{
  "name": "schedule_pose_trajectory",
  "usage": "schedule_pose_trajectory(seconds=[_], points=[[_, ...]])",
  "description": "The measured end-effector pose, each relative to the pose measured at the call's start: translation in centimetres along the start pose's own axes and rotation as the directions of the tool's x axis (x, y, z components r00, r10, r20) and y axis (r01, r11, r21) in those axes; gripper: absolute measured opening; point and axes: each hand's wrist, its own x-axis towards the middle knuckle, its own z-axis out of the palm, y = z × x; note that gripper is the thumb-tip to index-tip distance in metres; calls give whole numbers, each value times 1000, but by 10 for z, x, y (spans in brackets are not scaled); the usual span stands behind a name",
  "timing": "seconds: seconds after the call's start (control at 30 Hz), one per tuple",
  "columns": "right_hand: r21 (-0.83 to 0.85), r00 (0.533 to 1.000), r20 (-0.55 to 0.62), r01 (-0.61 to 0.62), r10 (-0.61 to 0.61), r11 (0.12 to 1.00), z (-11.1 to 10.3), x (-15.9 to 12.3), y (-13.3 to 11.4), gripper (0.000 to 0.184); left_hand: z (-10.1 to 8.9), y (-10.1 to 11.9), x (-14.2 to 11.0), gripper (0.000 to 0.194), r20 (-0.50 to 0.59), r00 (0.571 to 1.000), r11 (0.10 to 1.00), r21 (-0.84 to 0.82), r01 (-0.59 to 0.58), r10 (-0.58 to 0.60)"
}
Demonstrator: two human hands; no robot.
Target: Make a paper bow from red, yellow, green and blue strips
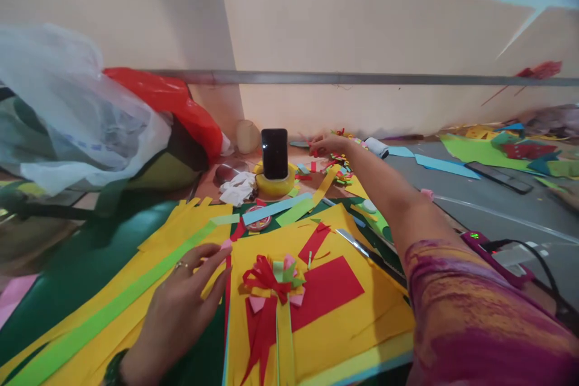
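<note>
My left hand, with a ring and a dark bracelet, hovers with loosely stretched fingers at the left edge of a stack of yellow sheets. Its fingertips are beside a small pink strip. On the stack lies a ribbon-like bow in red, green, pink and yellow, with long red and yellow tails, beside a red rectangular piece. My right hand reaches far forward, its fingers drawn together near a pile of small coloured bows. Something red shows at its fingertips; whether it is held is unclear.
A phone stands upright in a yellow tape roll. Scissors or a cutter with a metal blade lie right of the bow. Yellow and green strips cover the left. Plastic bags and a power strip flank the area.
</note>
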Motion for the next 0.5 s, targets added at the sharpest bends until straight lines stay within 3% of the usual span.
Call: schedule_pose_trajectory(seconds=[0.13, 0.33, 0.5], points=[[-105, 998, 38, 58, -54, 993, -4, -6, -1, 16, 0, -5, 2, 41, 64, 991, 992, -31, 119, -117], [-459, 969, -226, -18, -98, 888, -15, 16, 3, 27, 6, -12, 3, 43, 40, 991, 991, -35, 132, -131], [-575, 944, -295, -53, -146, 817, 4, 50, 23, 39, 12, -16, 2, 42, 64, 991, 992, -39, 122, -120]])
